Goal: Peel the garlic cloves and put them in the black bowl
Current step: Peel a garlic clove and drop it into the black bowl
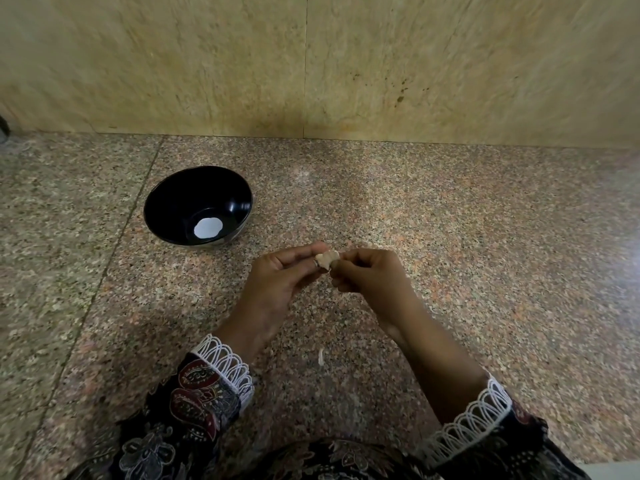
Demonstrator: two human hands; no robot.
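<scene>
A pale garlic piece [327, 259] with papery skin is pinched between both hands, held above the speckled granite counter. My left hand [282, 282] grips it from the left with thumb and fingers. From the right, my right hand [369, 275] closes its fingertips on the same piece. The black bowl [166, 202] stands on the counter to the upper left of the hands, a hand's width away, with a round white patch at its bottom. I cannot tell whether that patch is a reflection or an object.
A small white scrap of garlic skin [321, 357] lies on the granite counter [485, 254] between my forearms. A beige stone wall [311, 64] rises behind the counter. Patterned dark sleeves with white lace cuffs cover both wrists.
</scene>
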